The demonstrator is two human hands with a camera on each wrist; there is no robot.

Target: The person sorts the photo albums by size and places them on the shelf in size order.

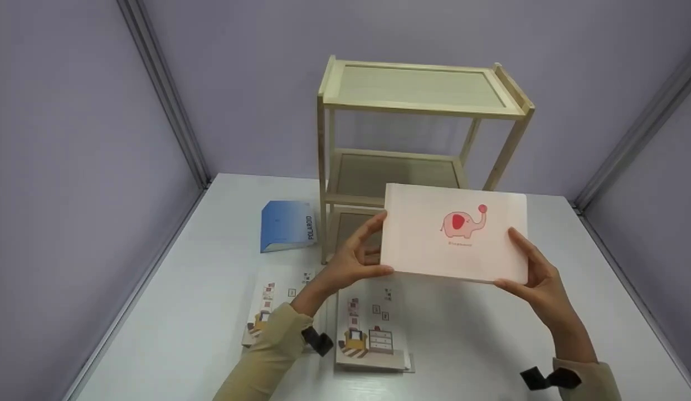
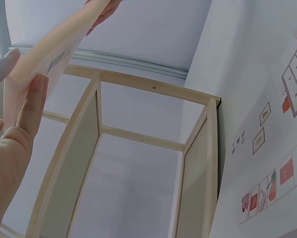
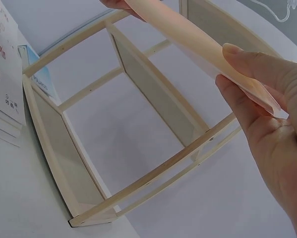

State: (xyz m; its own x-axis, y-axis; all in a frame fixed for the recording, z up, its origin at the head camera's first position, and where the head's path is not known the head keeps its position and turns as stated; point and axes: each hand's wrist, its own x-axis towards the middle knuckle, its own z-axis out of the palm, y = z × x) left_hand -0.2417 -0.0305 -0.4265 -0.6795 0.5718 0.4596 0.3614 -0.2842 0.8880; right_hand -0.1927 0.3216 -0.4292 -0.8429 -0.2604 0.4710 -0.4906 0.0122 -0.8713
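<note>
Head: left hand and right hand grasp the book aloft — at its nine and four o'clock — before the shelf. Left wrist: book toward ten, apparently bearing a barcode. Right wrist: book toward one, pinched.

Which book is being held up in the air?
The pale pink one with the elephant, held in both hands. The blue one and room-picture books are down on the table.

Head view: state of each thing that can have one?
Elephant book: closed, held up
Left hand: grips its left edge
Right hand: grips its right edge
Blue POLAROID booklet: lying, printed side up
Left illustrated book: lying, partly hidden
Right illustrated book: lying, picture up
Wooden shelf: standing upright
</note>
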